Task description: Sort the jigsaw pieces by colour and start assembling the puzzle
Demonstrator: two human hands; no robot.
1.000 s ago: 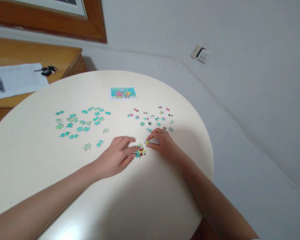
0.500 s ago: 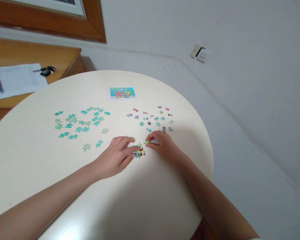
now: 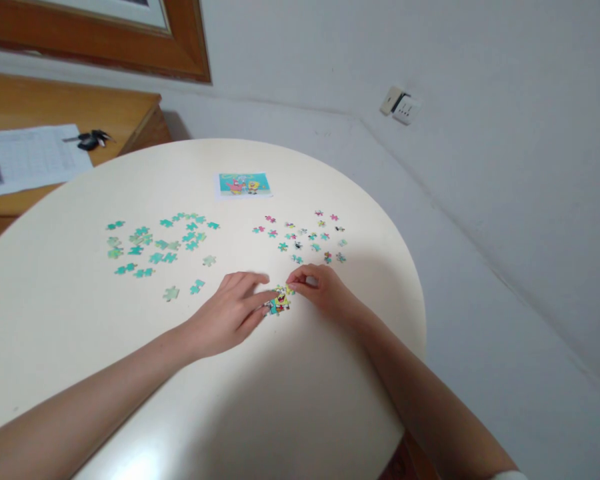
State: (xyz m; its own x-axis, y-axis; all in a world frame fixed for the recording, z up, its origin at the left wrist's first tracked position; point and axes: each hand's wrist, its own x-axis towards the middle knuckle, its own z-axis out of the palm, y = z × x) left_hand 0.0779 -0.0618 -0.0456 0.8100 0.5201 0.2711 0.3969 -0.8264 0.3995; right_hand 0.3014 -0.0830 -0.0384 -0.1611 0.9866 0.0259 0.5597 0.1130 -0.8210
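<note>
A small joined cluster of yellow puzzle pieces point(image 3: 280, 302) lies on the round cream table point(image 3: 280, 400). My left hand point(image 3: 230, 313) rests flat beside it, fingers stretched out, fingertips touching the cluster's left edge. My right hand point(image 3: 320, 288) pinches a small yellow puzzle piece point(image 3: 290, 289) at the cluster's upper right corner. Loose pink and teal pieces point(image 3: 305, 237) are scattered just beyond my right hand. Green and teal pieces point(image 3: 160, 243) spread out beyond my left hand.
A reference picture card point(image 3: 243, 184) lies at the far side of the table. A wooden desk point(image 3: 105, 113) at the back left holds a paper sheet point(image 3: 30, 160) and keys point(image 3: 93, 139). A wall socket point(image 3: 401, 107) sits at the right.
My right hand has carried its small yellow piece leftward until it meets the cluster. The left hand has stayed in place.
</note>
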